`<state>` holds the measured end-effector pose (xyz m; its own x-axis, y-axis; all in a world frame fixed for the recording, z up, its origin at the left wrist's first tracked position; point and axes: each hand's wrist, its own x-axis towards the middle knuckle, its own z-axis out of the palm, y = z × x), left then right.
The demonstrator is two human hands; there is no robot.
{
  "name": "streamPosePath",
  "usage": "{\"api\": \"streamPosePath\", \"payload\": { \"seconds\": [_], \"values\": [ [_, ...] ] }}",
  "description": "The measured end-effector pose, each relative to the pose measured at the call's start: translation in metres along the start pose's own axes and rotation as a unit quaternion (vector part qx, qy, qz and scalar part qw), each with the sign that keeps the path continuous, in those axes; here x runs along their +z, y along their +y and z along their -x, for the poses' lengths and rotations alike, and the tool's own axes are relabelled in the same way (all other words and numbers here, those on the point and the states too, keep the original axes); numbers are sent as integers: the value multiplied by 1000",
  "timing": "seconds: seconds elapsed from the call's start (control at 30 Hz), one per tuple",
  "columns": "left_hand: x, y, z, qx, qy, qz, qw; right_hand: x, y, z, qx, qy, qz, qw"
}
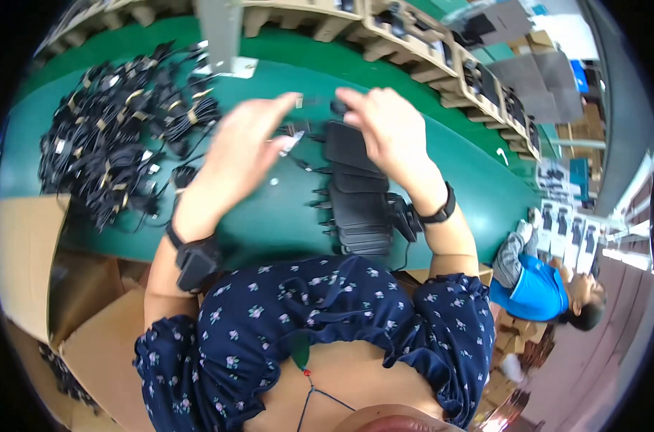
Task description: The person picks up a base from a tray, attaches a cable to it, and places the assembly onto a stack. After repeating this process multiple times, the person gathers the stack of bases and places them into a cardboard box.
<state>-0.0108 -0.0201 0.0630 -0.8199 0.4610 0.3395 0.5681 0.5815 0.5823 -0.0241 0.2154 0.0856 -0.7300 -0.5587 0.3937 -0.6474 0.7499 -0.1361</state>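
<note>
My left hand (244,155) is raised over the green bench, blurred by motion, its fingers partly closed. At its fingertips shows a small dark piece with a metallic end (298,103). My right hand (393,133) is closed with finger and thumb around a small black rounded piece (338,107), also blurred. Below my right hand lies an overlapping row of flat black adapters (359,209), their prongs pointing left. A short black cable with a white tag (292,142) lies between my hands.
A large heap of bundled black cables (118,137) covers the bench's left side. A grey post (220,36) rises at the far edge. Cardboard trays (413,50) line the back. An open carton (28,259) stands at left. A person in blue (536,288) sits at right.
</note>
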Motion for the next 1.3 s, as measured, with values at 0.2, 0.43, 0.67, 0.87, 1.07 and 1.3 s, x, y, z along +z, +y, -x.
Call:
{"api": "streamPosePath", "payload": {
  "seconds": [0.2,0.43,0.67,0.87,1.07,1.3],
  "values": [
    [-30,-27,12,-105,20,-221,969,-18,102,7,245,232,78,938],
    [-27,-35,14,-159,3,-286,945,-65,208,40,439,82,273,852],
    [-24,-46,14,-144,11,-290,946,-83,235,46,446,-152,301,829],
    [-16,-43,14,-151,-14,-306,940,-71,256,25,409,-226,295,833],
    [-11,-36,10,-172,-17,-292,941,5,301,54,522,94,197,825],
    [-35,-30,15,-184,4,-260,948,-9,291,77,436,-5,286,853]
  ]
}}
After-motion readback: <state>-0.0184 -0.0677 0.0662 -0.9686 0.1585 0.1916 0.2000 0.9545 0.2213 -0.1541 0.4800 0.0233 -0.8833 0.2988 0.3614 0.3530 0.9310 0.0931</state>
